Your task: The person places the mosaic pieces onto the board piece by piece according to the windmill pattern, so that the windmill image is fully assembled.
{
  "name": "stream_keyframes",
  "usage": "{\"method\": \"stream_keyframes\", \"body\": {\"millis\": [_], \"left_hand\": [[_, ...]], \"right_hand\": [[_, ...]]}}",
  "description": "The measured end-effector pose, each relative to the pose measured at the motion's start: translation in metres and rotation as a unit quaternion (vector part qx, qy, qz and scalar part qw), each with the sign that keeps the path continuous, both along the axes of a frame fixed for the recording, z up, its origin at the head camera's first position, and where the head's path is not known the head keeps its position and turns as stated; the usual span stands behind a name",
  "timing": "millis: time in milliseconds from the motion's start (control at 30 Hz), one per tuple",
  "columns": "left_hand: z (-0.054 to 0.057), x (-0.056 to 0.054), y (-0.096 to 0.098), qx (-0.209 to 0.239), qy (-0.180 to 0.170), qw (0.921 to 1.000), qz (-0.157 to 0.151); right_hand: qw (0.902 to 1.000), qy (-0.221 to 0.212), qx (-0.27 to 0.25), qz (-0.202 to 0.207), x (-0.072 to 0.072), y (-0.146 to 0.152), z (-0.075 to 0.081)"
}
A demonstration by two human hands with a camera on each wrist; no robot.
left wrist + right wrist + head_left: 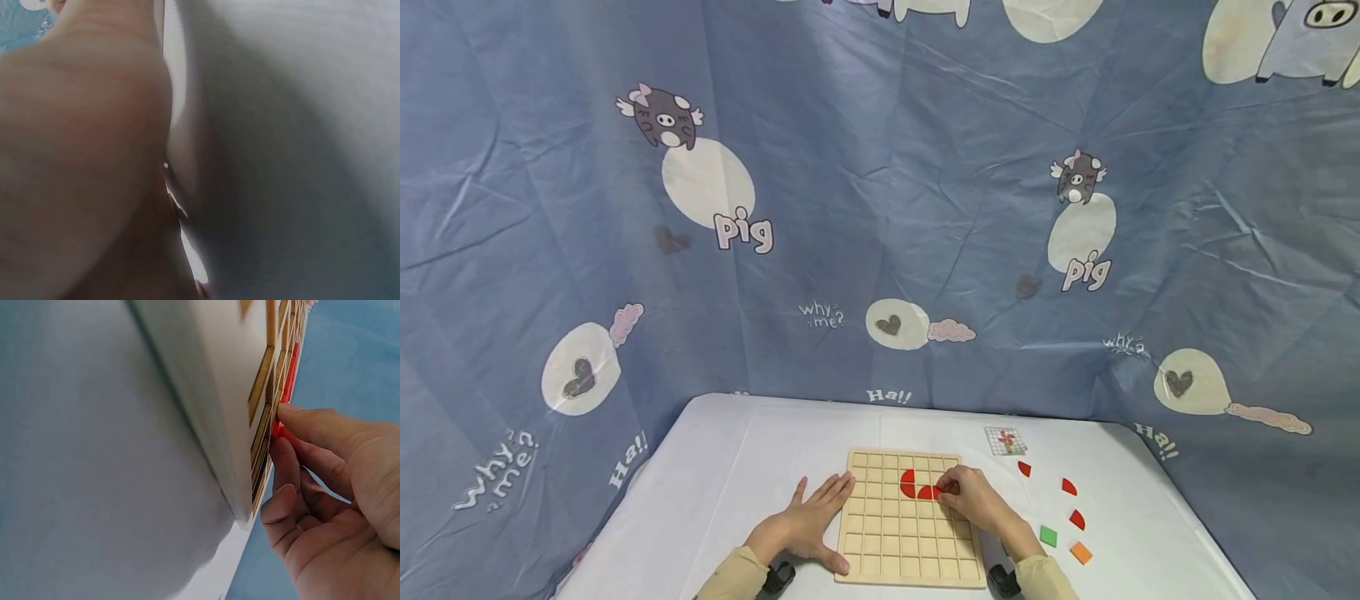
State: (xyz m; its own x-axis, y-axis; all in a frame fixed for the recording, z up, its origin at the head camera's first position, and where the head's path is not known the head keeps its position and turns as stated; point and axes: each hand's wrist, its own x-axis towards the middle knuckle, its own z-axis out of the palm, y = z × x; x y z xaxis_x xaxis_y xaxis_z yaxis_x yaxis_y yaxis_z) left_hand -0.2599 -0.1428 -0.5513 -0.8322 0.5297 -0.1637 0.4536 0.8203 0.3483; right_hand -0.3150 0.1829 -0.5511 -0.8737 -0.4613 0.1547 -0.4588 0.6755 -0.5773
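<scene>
A wooden grid board (887, 546) lies on the white table, with several red quarter-circle pieces (907, 490) set in its squares toward the upper right. My left hand (805, 523) rests along the board's left edge with fingers and thumb spread. Close up in the left wrist view, that hand's side (81, 137) lies low over the white tabletop. At the right part of the board, my right hand (976, 500) pinches a red quarter-circle piece (277, 429) between thumb and fingers, right at the grid. Its other fingers are curled, and much of the piece is hidden by the fingertips.
Right of the board lie three loose red quarter-circle pieces (1077, 519), a green square (1048, 536) and an orange square (1081, 552). A small printed pattern card (1004, 441) lies beyond the board's upper right corner. Blue patterned cloth (880, 250) hangs around the table.
</scene>
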Motion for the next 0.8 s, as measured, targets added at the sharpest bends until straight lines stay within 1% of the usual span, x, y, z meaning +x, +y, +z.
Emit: {"method": "stream_keyframes", "body": {"millis": [267, 467, 633, 800], "left_hand": [[0.001, 0.0, 0.0, 0.004, 0.004, 1.0, -0.004], [-0.001, -0.001, 0.0, 0.001, 0.004, 1.0, -0.005], [-0.001, -0.002, -0.001, 0.001, 0.011, 0.9999, -0.008], [0.0, -0.001, -0.001, -0.001, 0.009, 0.9999, -0.01]], "right_hand": [[0.9999, 0.006, -0.014, -0.002, 0.002, 0.002, -0.003], [0.9997, -0.006, -0.023, -0.011, 0.001, 0.005, -0.002], [0.9993, -0.01, -0.028, -0.024, 0.003, 0.009, 0.001], [0.9982, -0.014, -0.031, -0.05, 0.005, 0.018, 0.005]]}}
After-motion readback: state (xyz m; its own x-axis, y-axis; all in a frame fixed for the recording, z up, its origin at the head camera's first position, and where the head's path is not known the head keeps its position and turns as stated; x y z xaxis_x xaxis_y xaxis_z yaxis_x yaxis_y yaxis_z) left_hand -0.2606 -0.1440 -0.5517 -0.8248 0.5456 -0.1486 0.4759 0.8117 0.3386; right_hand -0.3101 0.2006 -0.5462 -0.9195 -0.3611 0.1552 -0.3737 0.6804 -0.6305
